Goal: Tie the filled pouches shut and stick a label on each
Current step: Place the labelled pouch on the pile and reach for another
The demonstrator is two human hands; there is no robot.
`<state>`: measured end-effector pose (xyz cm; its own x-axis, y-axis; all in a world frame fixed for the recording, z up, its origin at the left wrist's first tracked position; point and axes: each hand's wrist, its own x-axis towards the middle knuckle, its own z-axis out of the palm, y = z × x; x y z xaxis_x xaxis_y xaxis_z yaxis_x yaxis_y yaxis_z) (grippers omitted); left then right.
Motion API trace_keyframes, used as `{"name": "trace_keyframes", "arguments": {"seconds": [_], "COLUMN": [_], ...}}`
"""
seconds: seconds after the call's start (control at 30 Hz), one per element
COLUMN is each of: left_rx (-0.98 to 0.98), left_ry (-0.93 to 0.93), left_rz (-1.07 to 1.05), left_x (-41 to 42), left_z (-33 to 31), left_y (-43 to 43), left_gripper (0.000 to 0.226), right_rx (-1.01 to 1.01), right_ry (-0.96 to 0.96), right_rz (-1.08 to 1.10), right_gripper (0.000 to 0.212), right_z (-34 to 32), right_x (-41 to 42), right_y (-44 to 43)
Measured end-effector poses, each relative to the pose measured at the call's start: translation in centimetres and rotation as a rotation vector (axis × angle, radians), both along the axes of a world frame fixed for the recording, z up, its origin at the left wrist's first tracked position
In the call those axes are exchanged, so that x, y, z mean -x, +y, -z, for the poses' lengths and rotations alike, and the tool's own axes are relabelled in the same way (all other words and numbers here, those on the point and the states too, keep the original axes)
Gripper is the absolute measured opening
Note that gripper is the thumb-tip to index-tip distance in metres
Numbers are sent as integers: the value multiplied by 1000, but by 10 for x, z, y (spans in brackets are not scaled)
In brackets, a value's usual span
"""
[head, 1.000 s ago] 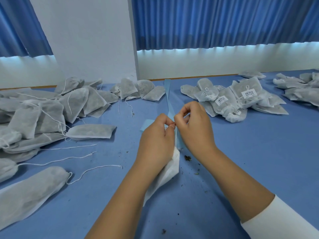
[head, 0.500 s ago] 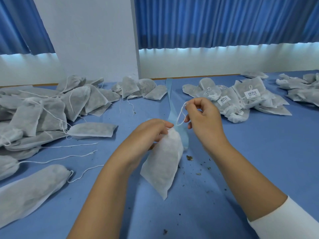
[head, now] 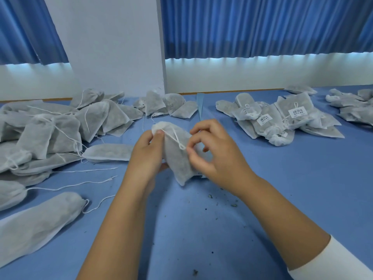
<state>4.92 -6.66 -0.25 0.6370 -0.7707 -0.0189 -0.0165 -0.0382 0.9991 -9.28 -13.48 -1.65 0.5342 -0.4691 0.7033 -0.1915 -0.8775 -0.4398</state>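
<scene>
The left grip (head: 149, 152) is pinching the neck of the pouch (head: 177, 162) while the right grip (head: 218, 158) is pinching the string (head: 174, 136), probably risking it slipping loose.

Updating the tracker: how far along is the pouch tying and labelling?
Done: the labelled pile at right, tied pouches with barcode stickers. In hand: the left hand grips one pouch by its neck while the right hand pinches its drawstring; the knot looks unfinished. Left: the large heap at left, strings loose, no labels showing, so most of the work probably remains.
</scene>
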Motion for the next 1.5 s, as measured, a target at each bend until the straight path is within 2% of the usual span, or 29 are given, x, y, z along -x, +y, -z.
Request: {"name": "trace_keyframes", "arguments": {"seconds": [0.1,0.2,0.3,0.4,0.53,0.7,0.8,0.9,1.0,1.2,1.23,1.33,1.43,1.5], "left_rx": [55,89,127,120,106,169,120,25,-33,-46,-53,-50,47,29], "left_ry": [104,249,398,256,138,89,98,120,172,202,146,-177,-190,-175], "left_rz": [40,82,184,219,60,-90,-138,-115,-16,36,5,-198,-170,-94], "left_x": [-1,-2,-3,2,5,-5,-8,-4,7,14,12,3,1,5], "left_z": [0,-1,-5,-1,4,11,15,21,26,26,26,28,27,28], "left_y": [3,1,1,1,-2,-9,-15,-22,-26,-28,-28,-26,-26,-27], "left_gripper": [25,23,11,21,30,17,10,12,17,21,21,16,16,18], "right_rx": [102,52,-6,-30,-162,-434,-593,-731,-860,-1000,-1032,-1135,-1207,-1232], "right_ry": [126,76,1,-6,62,279,366,357,288,149,149,141,172,161], "right_rz": [14,31,49,30,-18,77,110,174,211,171,159,101,11,-42], "right_gripper": [5,5,3,2,8,36,69,96,108,78,75,65,58,55], "right_z": [6,7,7,7,2,-5,1,8,14,21,22,23,23,25], "right_x": [-1,-1,0,1,6,25,28,24,21,12,11,10,7,3], "right_y": [-3,-6,-9,-10,-13,-30,-36,-39,-40,-39,-39,-37,-31,-27]}}
